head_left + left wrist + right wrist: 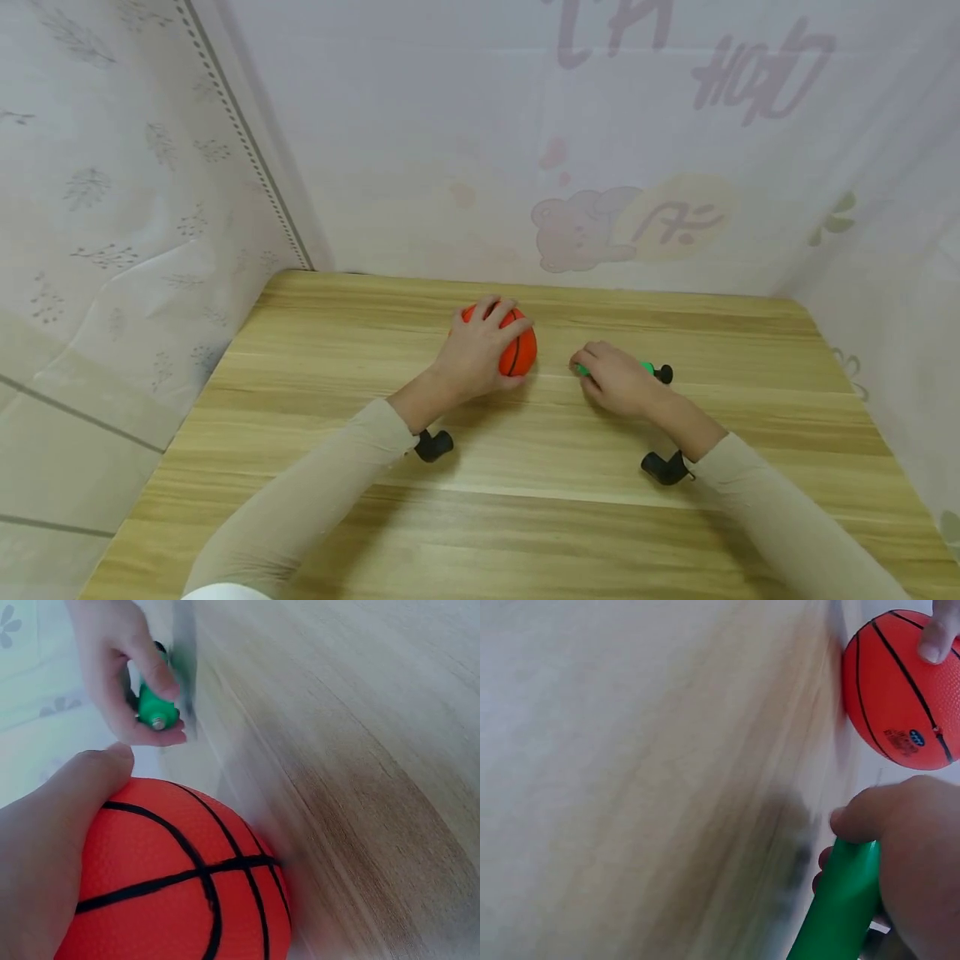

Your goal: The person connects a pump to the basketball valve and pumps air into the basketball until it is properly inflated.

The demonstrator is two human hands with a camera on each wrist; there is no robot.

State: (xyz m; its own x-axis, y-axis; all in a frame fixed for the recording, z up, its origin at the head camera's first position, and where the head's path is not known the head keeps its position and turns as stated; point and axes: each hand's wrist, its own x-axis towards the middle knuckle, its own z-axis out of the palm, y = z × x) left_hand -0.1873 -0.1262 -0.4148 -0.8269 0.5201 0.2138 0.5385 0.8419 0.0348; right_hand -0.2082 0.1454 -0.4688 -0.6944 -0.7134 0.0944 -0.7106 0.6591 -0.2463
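Note:
An orange-red toy basketball (519, 350) with black seams sits on the wooden table. My left hand (476, 350) holds it from above, fingers spread and curved over its top and far side. Close up in the left wrist view, my left thumb (90, 776) lies along the basketball (180, 877). To the right, my right hand (615, 379) grips a green hand pump (648, 367) low over the table. The pump's black handle end (664, 373) sticks out to the right. A small metal tip (157, 722) shows at its other end, facing the ball.
The wood-grain table (525, 533) spreads around both hands. Patterned pale sheets (420, 150) hang behind it and along both sides. Black wrist-camera mounts (435, 446) stick out under both wrists, close above the tabletop.

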